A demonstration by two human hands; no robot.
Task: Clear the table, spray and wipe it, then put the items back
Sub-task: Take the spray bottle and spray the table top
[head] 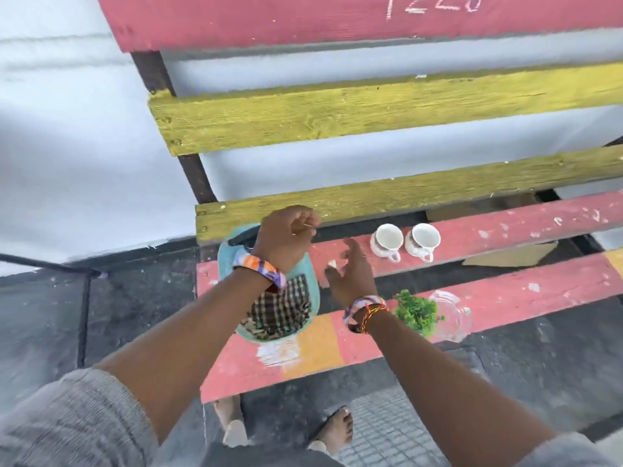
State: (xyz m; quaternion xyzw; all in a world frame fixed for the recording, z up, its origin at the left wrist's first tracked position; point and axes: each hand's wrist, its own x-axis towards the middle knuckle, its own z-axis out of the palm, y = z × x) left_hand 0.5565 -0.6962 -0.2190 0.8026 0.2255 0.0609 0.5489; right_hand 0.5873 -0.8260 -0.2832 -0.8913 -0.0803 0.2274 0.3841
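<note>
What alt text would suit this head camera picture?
A person's left hand and right hand reach over a painted plank table holding a teal basket with a checked cloth, two white cups and a green sprig.

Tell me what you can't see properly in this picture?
- Head view: dark item in the teal plastic basket, mostly behind the left hand.
- Thin thing pinched in the left hand: too small.
- Clear glass vase with green sprigs: blurred.
- Right hand: motion-blurred.
- Chalk number on the top red plank: cut off.
</note>
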